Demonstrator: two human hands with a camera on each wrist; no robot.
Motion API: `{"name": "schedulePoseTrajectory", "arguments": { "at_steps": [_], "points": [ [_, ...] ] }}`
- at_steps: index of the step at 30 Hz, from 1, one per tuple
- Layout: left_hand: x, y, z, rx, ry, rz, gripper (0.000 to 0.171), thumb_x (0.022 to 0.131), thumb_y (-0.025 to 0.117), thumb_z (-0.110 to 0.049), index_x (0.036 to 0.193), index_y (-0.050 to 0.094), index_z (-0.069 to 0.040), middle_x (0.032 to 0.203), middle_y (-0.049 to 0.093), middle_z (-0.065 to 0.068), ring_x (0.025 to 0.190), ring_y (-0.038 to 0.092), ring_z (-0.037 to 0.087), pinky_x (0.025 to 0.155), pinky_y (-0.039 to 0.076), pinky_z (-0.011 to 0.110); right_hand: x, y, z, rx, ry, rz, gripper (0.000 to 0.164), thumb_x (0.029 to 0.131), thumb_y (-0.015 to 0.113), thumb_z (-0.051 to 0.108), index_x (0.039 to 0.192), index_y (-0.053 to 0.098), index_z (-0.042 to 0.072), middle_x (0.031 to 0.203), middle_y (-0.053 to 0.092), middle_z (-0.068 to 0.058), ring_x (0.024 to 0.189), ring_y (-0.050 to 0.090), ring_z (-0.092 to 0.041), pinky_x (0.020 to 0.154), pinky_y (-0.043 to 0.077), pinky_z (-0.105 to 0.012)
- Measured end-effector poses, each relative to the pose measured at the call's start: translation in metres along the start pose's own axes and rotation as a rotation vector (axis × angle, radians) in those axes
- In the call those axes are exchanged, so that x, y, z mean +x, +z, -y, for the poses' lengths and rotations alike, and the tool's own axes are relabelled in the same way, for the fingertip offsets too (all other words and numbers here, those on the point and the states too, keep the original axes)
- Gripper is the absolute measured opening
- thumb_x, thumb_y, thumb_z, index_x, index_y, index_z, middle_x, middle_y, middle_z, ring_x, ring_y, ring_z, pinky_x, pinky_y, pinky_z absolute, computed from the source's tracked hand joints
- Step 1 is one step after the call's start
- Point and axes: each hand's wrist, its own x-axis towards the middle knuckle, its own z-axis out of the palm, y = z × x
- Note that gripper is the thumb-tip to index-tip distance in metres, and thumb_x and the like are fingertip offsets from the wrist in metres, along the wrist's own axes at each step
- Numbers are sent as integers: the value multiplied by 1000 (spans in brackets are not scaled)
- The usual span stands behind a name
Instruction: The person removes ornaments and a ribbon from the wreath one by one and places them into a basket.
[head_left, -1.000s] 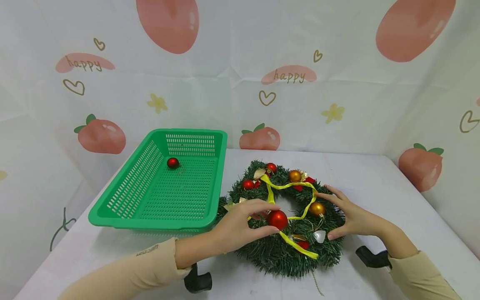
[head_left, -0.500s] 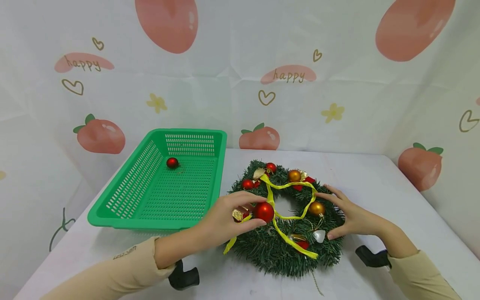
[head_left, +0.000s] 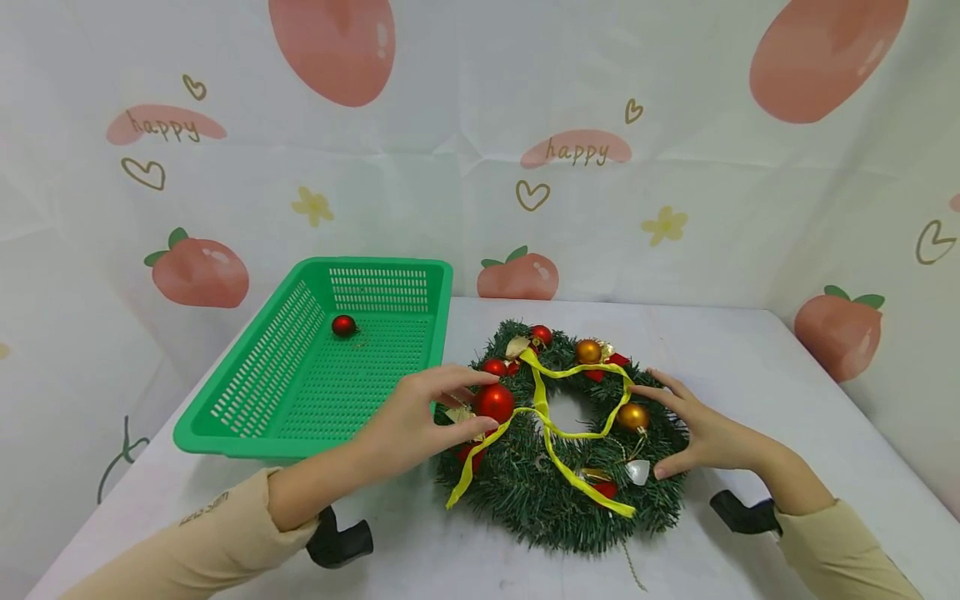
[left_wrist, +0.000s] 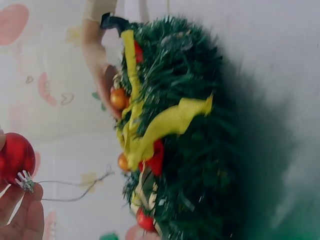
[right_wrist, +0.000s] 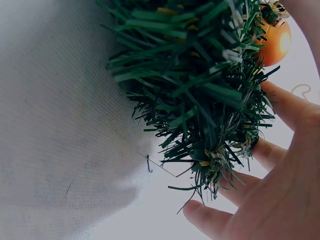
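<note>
Between thumb and fingers, my left hand (head_left: pixel 408 417) pinches a shiny red bauble (head_left: pixel 494 403), over the left side of the green Christmas wreath (head_left: pixel 540 500). In the left wrist view the bauble (left_wrist: pixel 17 159) shows a silver cap and a thin thread loop. Spread fingers and thumb of my right hand (head_left: pixel 712 433) hold the wreath's right side, beside a gold bauble (head_left: pixel 632 417). The right wrist view shows these fingertips in the wreath's bristles (right_wrist: pixel 200 100). Yellow ribbon (head_left: pixel 562 467) trails across the wreath, which also carries red and gold baubles and a silver heart-like piece (head_left: pixel 637 472).
A green perforated basket (head_left: pixel 442 333) stands left of the wreath, with one red bauble (head_left: pixel 344 326) inside. All of it is on a white-covered table (head_left: pixel 750 358). A patterned cloth (head_left: pixel 420 167) hangs behind.
My left hand has moved left with the red bauble, from the wreath's lower middle to its left side. One end of the yellow ribbon now shows there. My right hand stays put.
</note>
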Motion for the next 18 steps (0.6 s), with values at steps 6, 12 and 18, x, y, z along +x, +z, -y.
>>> {"name": "schedulePoseTrajectory", "arguments": {
  "at_steps": [6,12,18],
  "points": [
    [3,-17,4,54,6,-13,41,80,74,-15,119,64,-8,113,66,5,87,66,14,76,56,30,0,0,0,6,6,2,99,64,85,28,145,29,16,147,7,-34,127,20,-60,82,35,-75],
    [7,-38,13,94,-40,-1,42,80,74,-17,120,63,-12,115,66,3,89,66,13,79,55,25,0,0,-1,5,5,4,98,65,84,29,145,29,16,147,7,-34,127,20,-60,82,34,-75],
    [13,-58,25,113,-132,-22,42,82,72,-20,122,62,-13,118,64,5,92,65,16,82,55,31,0,1,-2,14,20,4,97,66,83,31,145,30,14,147,6,-33,128,19,-59,82,34,-75]
  ]
}}
